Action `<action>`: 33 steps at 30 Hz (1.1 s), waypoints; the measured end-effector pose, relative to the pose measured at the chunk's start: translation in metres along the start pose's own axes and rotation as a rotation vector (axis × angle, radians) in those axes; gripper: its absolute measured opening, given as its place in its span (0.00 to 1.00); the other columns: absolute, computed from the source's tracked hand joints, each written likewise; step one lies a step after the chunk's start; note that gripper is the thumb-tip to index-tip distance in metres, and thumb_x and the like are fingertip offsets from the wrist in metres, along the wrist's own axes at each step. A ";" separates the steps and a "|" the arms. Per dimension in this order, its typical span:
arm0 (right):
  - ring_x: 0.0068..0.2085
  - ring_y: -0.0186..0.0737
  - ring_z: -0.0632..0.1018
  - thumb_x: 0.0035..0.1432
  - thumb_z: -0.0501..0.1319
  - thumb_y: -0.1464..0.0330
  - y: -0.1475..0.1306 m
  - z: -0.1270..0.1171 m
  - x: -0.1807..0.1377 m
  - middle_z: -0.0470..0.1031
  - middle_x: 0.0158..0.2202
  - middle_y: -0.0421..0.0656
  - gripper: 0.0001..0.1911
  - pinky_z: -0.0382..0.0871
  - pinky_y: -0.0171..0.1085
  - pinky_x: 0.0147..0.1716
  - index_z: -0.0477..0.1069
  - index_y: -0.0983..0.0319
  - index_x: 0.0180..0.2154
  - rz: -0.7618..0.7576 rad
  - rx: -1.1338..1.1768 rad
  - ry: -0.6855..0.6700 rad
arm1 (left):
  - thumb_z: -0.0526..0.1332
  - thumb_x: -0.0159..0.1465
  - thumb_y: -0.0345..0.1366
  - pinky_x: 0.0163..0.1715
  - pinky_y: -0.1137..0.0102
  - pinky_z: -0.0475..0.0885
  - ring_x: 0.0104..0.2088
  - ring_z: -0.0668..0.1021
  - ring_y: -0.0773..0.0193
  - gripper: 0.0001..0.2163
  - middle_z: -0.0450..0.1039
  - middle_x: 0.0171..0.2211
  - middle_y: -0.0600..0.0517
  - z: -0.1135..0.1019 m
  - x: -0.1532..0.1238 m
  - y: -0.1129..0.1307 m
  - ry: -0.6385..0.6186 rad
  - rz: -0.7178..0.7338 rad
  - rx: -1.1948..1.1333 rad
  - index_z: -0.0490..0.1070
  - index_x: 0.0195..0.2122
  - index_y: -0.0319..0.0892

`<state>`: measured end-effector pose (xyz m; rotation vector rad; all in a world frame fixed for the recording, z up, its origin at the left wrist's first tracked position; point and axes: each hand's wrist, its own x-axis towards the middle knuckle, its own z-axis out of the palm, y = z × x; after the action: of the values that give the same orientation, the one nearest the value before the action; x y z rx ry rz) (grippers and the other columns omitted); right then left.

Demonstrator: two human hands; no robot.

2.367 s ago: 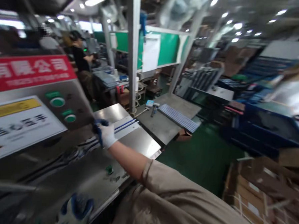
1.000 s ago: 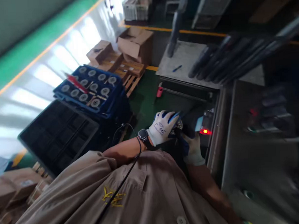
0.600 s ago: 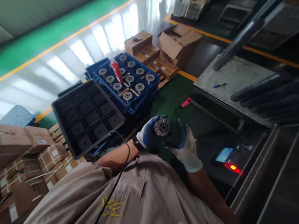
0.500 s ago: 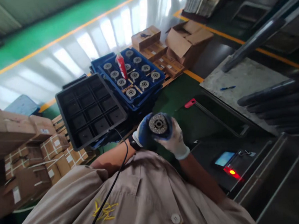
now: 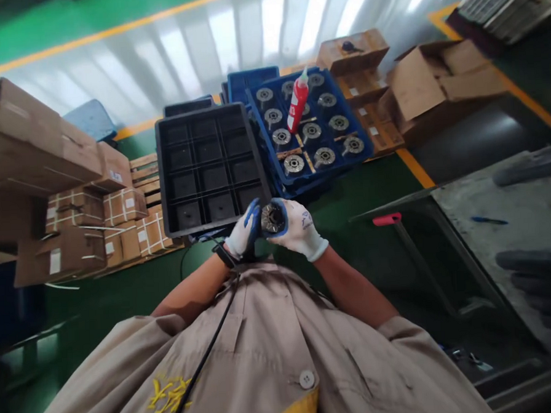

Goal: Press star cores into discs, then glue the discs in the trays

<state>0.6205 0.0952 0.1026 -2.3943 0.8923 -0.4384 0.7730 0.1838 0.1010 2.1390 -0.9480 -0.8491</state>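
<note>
Blue-coated white work gloves cover both hands. The left hand and the right hand are close together, curled narrowly around one ribbed round metal part, which is held in front of the chest with its central hole showing. A black watch sits on the left wrist. The yellow embroidery on the tan work shirt and the small print on the right glove are unreadable.

Past the hands, a black tray shows twelve square cells. Beside its right edge, a blue tray carries twelve round metal parts in three rows of four, one partly behind a lying red bottle. Cardboard boxes are stacked further left; at right, a blue pen lies on a grey slab.
</note>
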 end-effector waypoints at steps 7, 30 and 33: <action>0.54 0.64 0.73 0.47 0.75 0.57 -0.002 0.055 0.093 0.74 0.54 0.63 0.47 0.65 0.54 0.56 0.66 0.73 0.63 0.200 -0.318 -0.177 | 0.61 0.63 0.42 0.66 0.48 0.63 0.64 0.70 0.39 0.31 0.69 0.62 0.31 -0.055 0.049 -0.101 0.010 0.347 0.530 0.68 0.66 0.32; 0.68 0.56 0.72 0.56 0.70 0.56 0.037 0.053 -0.209 0.70 0.66 0.59 0.42 0.68 0.54 0.67 0.65 0.66 0.67 0.733 0.214 0.400 | 0.62 0.64 0.46 0.64 0.51 0.67 0.63 0.72 0.42 0.34 0.68 0.62 0.32 0.110 0.011 0.011 -0.388 1.185 0.228 0.62 0.67 0.31; 0.67 0.58 0.72 0.55 0.71 0.59 0.045 0.031 -0.278 0.69 0.66 0.61 0.43 0.68 0.55 0.67 0.64 0.68 0.67 0.887 0.191 0.509 | 0.63 0.64 0.47 0.68 0.52 0.64 0.66 0.70 0.44 0.39 0.65 0.64 0.31 0.172 -0.016 0.048 -0.432 1.145 0.092 0.55 0.71 0.31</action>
<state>0.4107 0.2665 0.0210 -1.4998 1.8943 -0.7229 0.6156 0.1207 0.0412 1.1001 -2.1242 -0.6330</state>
